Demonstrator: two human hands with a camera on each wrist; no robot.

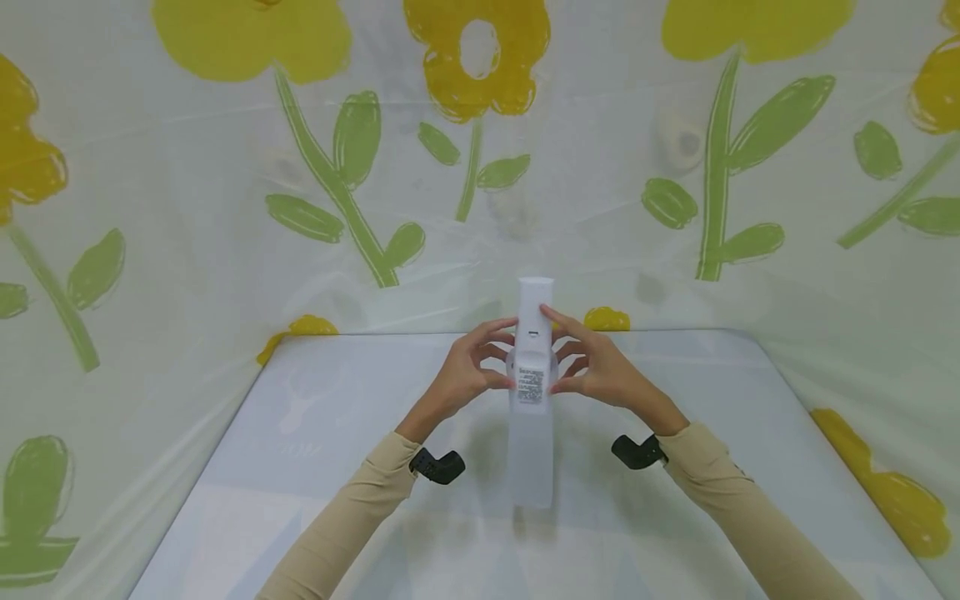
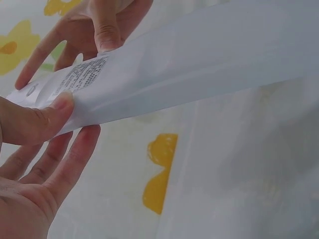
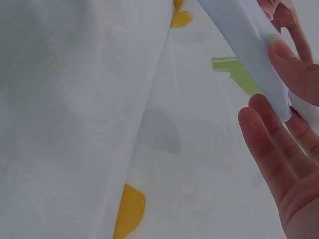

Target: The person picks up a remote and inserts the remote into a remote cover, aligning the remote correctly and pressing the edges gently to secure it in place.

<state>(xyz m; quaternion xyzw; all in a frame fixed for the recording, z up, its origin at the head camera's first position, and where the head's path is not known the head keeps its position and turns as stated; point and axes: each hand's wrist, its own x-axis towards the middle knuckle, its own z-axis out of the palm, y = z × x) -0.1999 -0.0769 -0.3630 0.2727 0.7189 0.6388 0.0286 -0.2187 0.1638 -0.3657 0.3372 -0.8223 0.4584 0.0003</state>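
Observation:
A long, slim white device [image 1: 531, 454] is held up in the middle of the head view, its length running away from me. It bears a printed label [image 1: 531, 386] and a small dark slot [image 1: 533, 333]; its kind is not clear. My left hand [image 1: 467, 375] grips its left side between thumb and fingers. On the opposite side, my right hand [image 1: 609, 372] holds it the same way. In the left wrist view, the left thumb [image 2: 42, 117] presses beside the label. Part of a rounded, clearer-looking piece shows behind the device, mostly hidden by it.
Below the hands lies a pale white tabletop [image 1: 322, 433]. A white cloth [image 1: 585, 183] printed with yellow flowers and green leaves hangs behind and at both sides. Black straps with camera mounts [image 1: 437, 467] sit at both wrists, over beige sleeves [image 1: 337, 533].

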